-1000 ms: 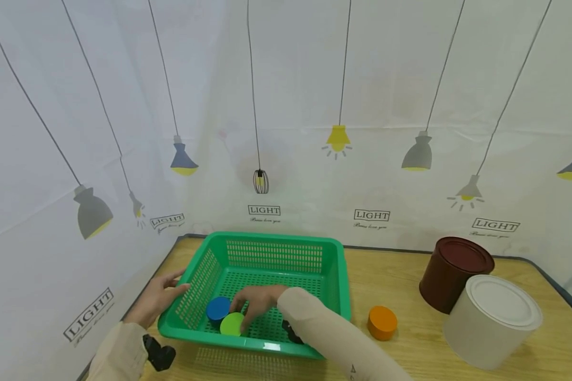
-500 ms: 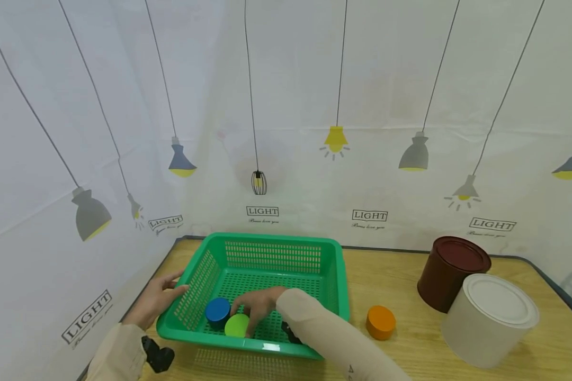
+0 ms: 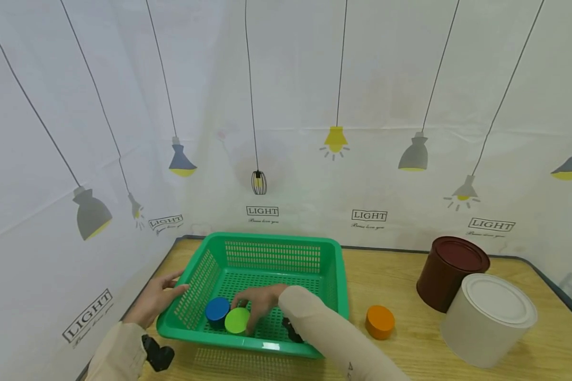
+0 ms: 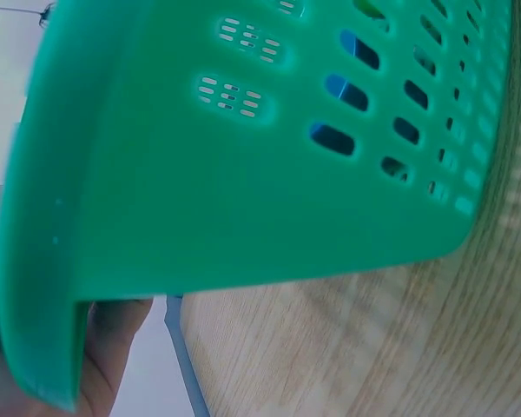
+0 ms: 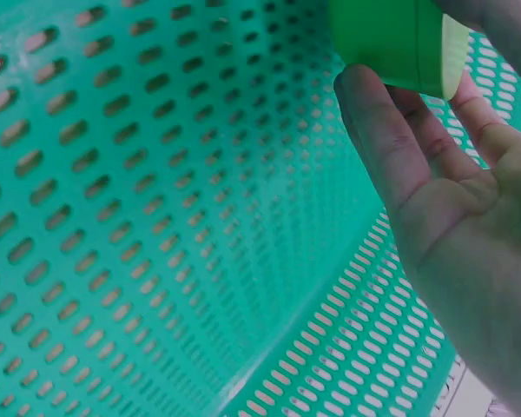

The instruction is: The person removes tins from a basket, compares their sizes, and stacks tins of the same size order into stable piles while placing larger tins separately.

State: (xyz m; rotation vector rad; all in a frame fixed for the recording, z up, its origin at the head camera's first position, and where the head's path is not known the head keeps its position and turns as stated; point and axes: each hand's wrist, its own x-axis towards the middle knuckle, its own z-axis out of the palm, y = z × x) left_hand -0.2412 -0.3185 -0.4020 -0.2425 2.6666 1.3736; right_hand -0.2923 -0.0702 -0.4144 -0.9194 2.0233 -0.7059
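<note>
A green plastic basket (image 3: pixel 276 345) with slotted walls stands on the wooden table. My left hand (image 3: pixel 156 298) grips its left rim, thumb on top; the left wrist view shows the fingers behind the rim (image 4: pixel 43 217). Inside the basket, my right hand (image 3: pixel 262 302) holds a small lime-green round tub (image 3: pixel 237 320) between thumb and fingers. Seen from the right wrist, the fingers (image 5: pixel 386 130) curl along the side of the tub (image 5: pixel 391 43), and its lid edge shows. A blue round tub (image 3: pixel 217 311) stands just left of the lime-green one, close to the basket's left wall.
An orange round tub (image 3: pixel 380 321) stands on the table (image 3: pixel 386 275) right of the basket. Further right are a dark red can (image 3: pixel 445 280) and a larger white can (image 3: pixel 486 328), close together. Behind hangs a white sheet (image 3: pixel 295 106) printed with lamps.
The right hand has shifted the lime-green tub slightly right in the basket, beside the blue one. The left hand has kept its grip on the rim.
</note>
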